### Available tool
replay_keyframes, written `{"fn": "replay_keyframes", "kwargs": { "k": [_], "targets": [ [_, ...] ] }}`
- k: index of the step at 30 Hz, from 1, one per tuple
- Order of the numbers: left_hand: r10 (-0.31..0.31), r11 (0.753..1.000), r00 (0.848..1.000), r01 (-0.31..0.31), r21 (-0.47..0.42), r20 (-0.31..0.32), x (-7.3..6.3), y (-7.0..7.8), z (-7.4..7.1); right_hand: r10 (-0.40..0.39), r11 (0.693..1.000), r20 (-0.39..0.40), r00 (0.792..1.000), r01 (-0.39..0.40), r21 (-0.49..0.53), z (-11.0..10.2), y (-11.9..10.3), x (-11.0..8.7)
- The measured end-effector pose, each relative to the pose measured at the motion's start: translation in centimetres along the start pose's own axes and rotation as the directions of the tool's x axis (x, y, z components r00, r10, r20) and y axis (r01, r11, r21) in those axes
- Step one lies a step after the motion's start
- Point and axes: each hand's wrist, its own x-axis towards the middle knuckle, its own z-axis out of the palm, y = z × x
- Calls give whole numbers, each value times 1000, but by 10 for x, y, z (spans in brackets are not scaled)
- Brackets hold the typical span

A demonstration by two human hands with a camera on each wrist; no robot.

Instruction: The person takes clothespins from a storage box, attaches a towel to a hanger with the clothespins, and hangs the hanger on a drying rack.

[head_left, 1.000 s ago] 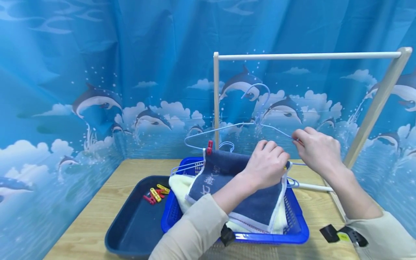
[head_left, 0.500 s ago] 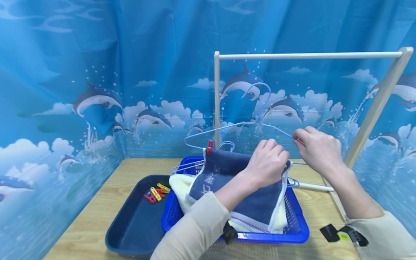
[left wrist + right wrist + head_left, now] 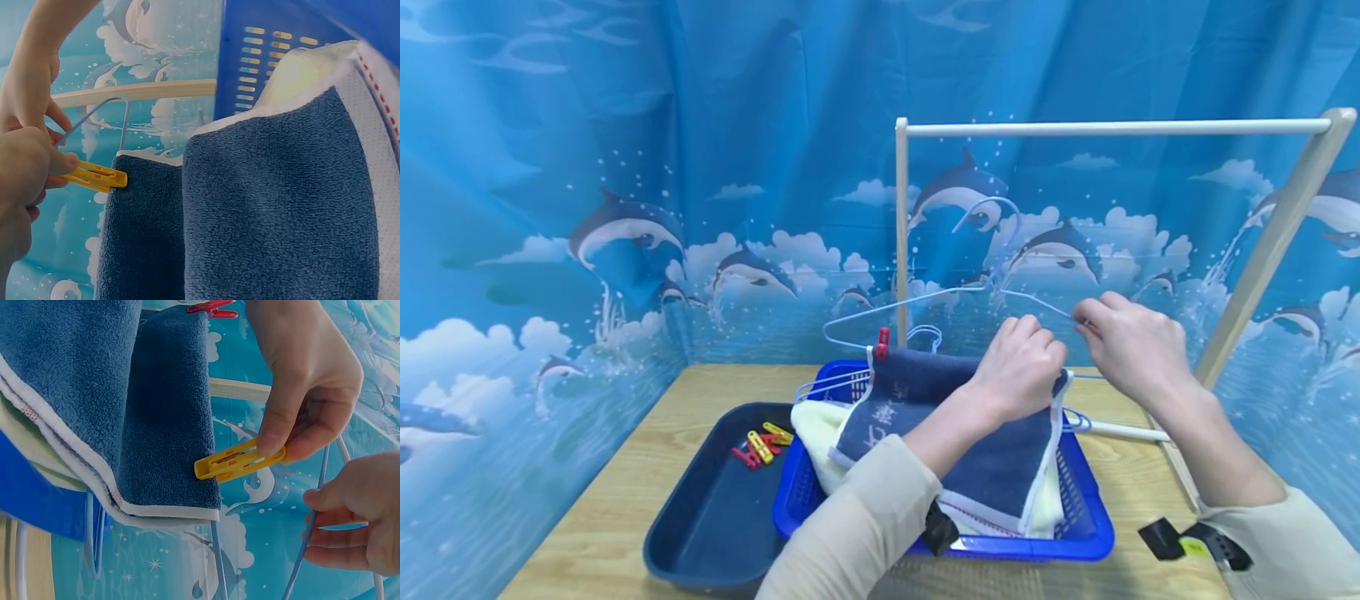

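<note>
A dark blue towel [image 3: 1000, 467] with white edging hangs folded over the lower bar of a pale blue wire hanger [image 3: 910, 300]. One top corner carries a red clothespin [image 3: 882, 342]. At the opposite corner my left hand [image 3: 1021, 367] pinches a yellow clothespin [image 3: 237, 461], whose jaws sit over the towel's upper edge. My right hand [image 3: 1135, 342] grips the hanger's sloping arm between thumb and fingers, as the right wrist view shows. In the head view the left hand hides the yellow clothespin.
Below the towel stands a blue basket [image 3: 1093, 521] with a pale yellow towel [image 3: 812, 433] and more hangers. On its left, a dark tray [image 3: 700, 517] contains several red and yellow clothespins [image 3: 760, 447]. A wooden rack with a white rail [image 3: 1112, 128] rises behind on the right.
The hanger's hook has tipped slightly down and left, and the red clothespin's corner has shifted a little. My left hand has moved slightly; the right keeps its grip on the hanger.
</note>
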Motion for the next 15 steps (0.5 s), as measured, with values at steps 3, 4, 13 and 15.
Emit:
{"fn": "replay_keyframes", "kwargs": {
  "k": [3,4,13,15],
  "targets": [
    [2,1000,1000,-2,1,28,2,-1,0,-16,1000,-20,1000,17,2,0,-1,0],
    [2,1000,999,-2,1,40,3,-1,0,-23,1000,-31,999,23,3,0,-1,0],
    [-15,999,991,9,46,135,4,1,2,1,1000,-14,1000,-1,17,0,-1,-1],
    [-24,998,986,13,68,165,4,2,1,9,1000,-6,1000,-8,18,1,0,-1]
  ]
}}
